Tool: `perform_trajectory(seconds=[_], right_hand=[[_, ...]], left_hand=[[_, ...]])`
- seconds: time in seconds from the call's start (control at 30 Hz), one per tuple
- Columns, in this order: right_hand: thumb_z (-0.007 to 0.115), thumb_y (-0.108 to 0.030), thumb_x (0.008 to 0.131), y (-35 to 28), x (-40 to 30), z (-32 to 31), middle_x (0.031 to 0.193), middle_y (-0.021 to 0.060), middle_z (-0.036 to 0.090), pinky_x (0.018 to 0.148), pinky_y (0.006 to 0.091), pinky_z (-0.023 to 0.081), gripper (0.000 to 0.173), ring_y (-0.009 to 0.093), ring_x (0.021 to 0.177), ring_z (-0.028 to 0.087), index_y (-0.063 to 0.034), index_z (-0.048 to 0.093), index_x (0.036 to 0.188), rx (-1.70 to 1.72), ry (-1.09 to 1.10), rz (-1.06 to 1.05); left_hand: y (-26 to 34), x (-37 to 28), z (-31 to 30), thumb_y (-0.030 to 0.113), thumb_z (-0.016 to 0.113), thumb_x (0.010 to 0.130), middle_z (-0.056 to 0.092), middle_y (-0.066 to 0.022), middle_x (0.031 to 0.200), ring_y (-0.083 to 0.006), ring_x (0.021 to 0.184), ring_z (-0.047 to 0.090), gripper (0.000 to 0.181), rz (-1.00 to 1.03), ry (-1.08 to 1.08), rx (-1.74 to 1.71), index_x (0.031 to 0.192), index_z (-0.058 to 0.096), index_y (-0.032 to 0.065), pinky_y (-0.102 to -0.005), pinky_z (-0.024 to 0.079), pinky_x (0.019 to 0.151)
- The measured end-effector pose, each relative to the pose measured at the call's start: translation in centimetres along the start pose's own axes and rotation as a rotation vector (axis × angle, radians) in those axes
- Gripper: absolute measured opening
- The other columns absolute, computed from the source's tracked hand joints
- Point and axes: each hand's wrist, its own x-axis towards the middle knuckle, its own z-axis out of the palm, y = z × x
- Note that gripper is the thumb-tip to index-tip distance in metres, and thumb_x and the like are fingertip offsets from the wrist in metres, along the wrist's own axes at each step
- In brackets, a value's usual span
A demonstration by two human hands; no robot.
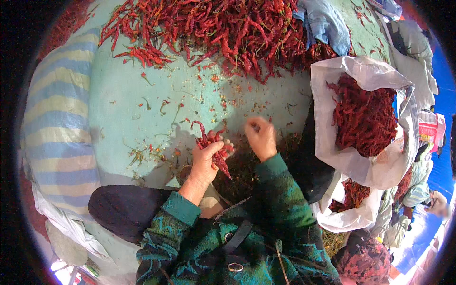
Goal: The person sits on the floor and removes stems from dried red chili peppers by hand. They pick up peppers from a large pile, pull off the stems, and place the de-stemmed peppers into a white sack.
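My left hand (208, 156) grips a small bunch of dried red chili peppers (222, 167), whose tips stick out on both sides of the fist. To its right, apart from the bunch, my right hand (262, 137) hangs with curled fingers. Motion blur hides whether anything is pinched in it. Beyond both hands a large heap of dried red chilies (228, 28) spreads over the pale green sheet (117, 103). Loose green stems (137, 156), seeds and bits of chili lie scattered on the sheet, left of and beyond my hands.
At right stands an open white woven sack (324, 142) holding dried chilies (367, 117). A second white sack (356, 222) with chilies is nearer me. A striped stuffed sack (60, 124) lines the left side. Light blue cloth (327, 25) rests on the heap's right end.
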Motion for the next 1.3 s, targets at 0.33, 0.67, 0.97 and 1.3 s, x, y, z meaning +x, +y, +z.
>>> perform_trajectory(seconds=[0.33,0.67,0.97,1.3], right_hand=[[0.069,-0.018,0.07,-0.6,12.6,0.9,0.081,0.0166,0.061,0.065,0.0456,0.045,0.033,0.035,0.078,0.059,-0.0039,0.057,0.096,-0.697,0.054,0.028],[0.067,-0.012,0.072,-0.7,1.0,-1.2,0.075,0.0151,0.062,0.055,0.0349,0.046,0.029,0.021,0.065,0.061,0.0041,0.058,0.094,0.032,-0.273,0.214],[0.066,-0.013,0.071,-4.4,-3.1,-2.9,0.074,0.0161,0.059,0.058,0.039,0.047,0.014,0.036,0.066,0.058,-0.0006,0.059,0.076,-0.164,-0.208,-0.196],[0.064,-0.014,0.079,-5.0,-1.8,-2.5,0.069,0.0024,0.06,0.059,0.0266,0.045,0.018,0.009,0.065,0.054,0.0037,0.062,0.081,0.554,-0.254,0.378]], left_hand=[[-0.9,1.0,-0.6,0.001,0.061,0.078,0.061,-0.0096,0.079,-0.0235,0.071,0.062,0.01,-0.008,0.032,0.036,0.087,0.057,-0.0007,-0.0388,0.054,0.068],[-0.8,1.2,-1.7,0.003,0.062,0.078,0.06,-0.0081,0.078,-0.0228,0.069,0.062,0.009,0.016,0.063,-0.03,0.085,0.057,0.0012,-0.0394,0.055,0.065],[0.4,0.1,0.6,0.003,0.058,0.079,0.063,-0.0116,0.095,-0.0198,0.081,0.062,0.022,0.063,-0.06,0.105,0.101,0.059,-0.0014,-0.0324,0.052,0.072],[0.2,-0.4,0.2,0.002,0.06,0.078,0.063,-0.0119,0.09,-0.0202,0.076,0.063,0.021,0.052,-0.117,0.22,0.099,0.058,-0.0025,-0.0323,0.053,0.067]])
